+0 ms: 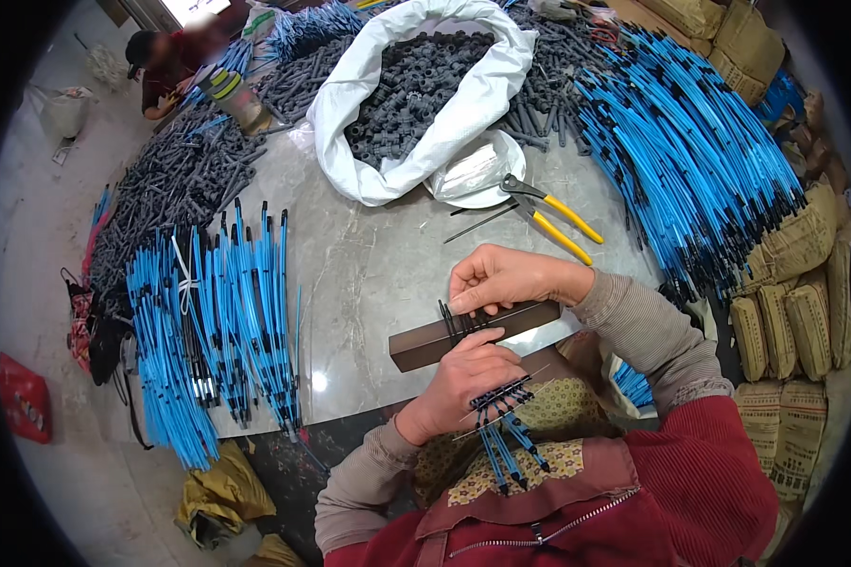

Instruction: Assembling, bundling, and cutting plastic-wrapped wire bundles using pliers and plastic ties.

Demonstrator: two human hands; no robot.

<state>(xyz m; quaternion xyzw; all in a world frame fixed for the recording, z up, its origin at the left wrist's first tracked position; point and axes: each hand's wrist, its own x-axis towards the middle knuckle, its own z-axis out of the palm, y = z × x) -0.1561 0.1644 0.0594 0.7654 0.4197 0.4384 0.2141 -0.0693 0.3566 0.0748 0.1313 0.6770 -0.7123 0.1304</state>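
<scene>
My right hand (pixel 515 281) is closed over a dark brown bar (pixel 416 352) lying near the table's front edge. Its fingers pinch at thin black sticks (pixel 451 323) that cross the bar in a row. Just below, my left hand (pixel 463 386) is closed, its fingertips against the bar's near side by the same sticks. A bunch of short blue tubes with black fittings (pixel 503 444) hangs from under the left hand toward my lap, with thin wires across it. How the left fingers grip the bunch is partly hidden.
Yellow-handled pliers (pixel 563 227) lie beyond my right hand. A white sack of dark grey fittings (pixel 340 142) stands at the back. Blue tubes lie in bundles left (pixel 246 321) and in a big pile right (pixel 690 151). Another person (pixel 175 61) sits far left; brown packages (pixel 813 321) are stacked right.
</scene>
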